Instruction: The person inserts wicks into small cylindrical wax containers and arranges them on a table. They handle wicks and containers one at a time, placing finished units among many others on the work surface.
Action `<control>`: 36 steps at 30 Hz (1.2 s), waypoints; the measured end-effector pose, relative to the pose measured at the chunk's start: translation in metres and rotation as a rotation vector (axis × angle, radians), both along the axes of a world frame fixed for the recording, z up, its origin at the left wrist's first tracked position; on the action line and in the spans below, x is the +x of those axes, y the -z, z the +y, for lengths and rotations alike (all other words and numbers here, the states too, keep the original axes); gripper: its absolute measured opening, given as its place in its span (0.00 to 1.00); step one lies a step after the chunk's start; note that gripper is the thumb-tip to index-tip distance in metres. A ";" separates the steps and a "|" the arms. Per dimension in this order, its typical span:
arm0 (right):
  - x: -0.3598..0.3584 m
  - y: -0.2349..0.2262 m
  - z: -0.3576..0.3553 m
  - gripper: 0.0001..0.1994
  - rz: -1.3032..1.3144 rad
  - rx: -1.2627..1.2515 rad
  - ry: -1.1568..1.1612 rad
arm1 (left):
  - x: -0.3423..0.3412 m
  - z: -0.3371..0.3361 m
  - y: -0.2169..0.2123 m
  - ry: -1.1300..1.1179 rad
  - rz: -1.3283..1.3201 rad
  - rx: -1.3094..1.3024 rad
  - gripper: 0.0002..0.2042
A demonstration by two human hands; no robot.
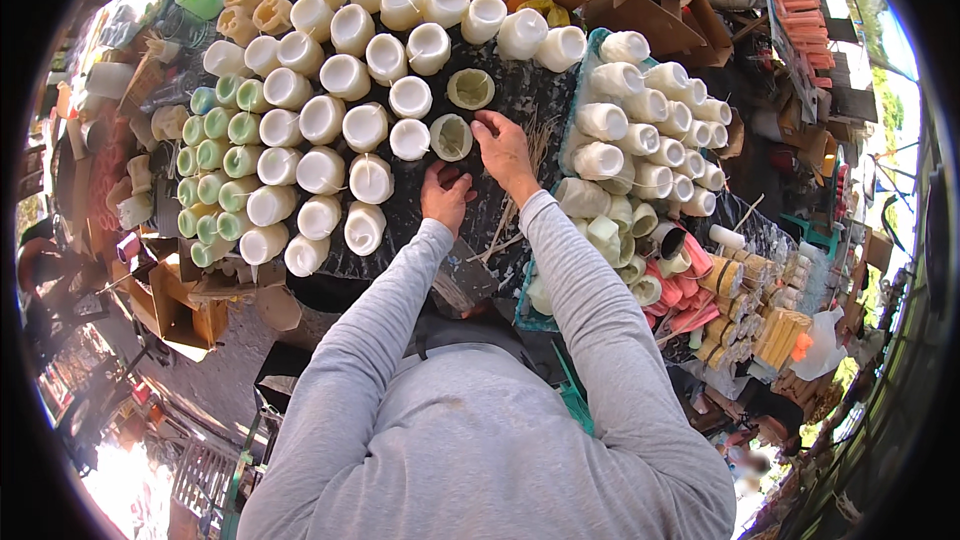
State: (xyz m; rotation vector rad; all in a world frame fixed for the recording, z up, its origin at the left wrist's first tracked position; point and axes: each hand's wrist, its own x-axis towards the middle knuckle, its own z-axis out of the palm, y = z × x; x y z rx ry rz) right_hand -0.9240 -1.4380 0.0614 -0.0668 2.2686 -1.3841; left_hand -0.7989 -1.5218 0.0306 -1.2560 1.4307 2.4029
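A hollow, cream-coloured wax cup [452, 137] stands on the black-covered table with its opening facing up. At its right rim is my right hand [504, 147], its fingers bent and close together against the cup's side. Just below the cup my left hand [447, 197] is held low over the table, its fingers loosely bent and apart with nothing seen in them. A second hollow wax cup [470, 89] sits behind the first. To the left, white filled candles [362, 127] with pale wicks stand in rows, the closest one beside the cup.
Green candles [242, 128] stand at the far left of the table. On the right, a teal-edged tray [524, 312] carries stacked pale wax pieces [602, 122]. Pink sticks [684, 292] and tan bundles [782, 337] lie farther right. Cardboard boxes [640, 5] stand at the back.
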 end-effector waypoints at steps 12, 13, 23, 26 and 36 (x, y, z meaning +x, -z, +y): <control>0.007 0.037 0.010 0.20 -0.268 -0.369 0.219 | -0.023 -0.012 0.018 0.066 0.119 0.020 0.26; 0.006 0.038 0.010 0.20 -0.280 -0.346 0.243 | -0.022 -0.014 0.021 0.061 0.091 0.021 0.26; 0.030 -0.009 0.081 0.18 -0.024 0.036 0.115 | 0.053 -0.028 -0.002 0.500 0.092 -0.499 0.26; 0.087 -0.028 0.128 0.08 0.282 0.334 -0.221 | 0.096 -0.016 -0.016 0.805 0.194 -0.928 0.18; 0.167 0.008 0.120 0.10 0.184 0.520 -0.028 | 0.079 0.057 -0.006 1.166 0.052 -1.347 0.12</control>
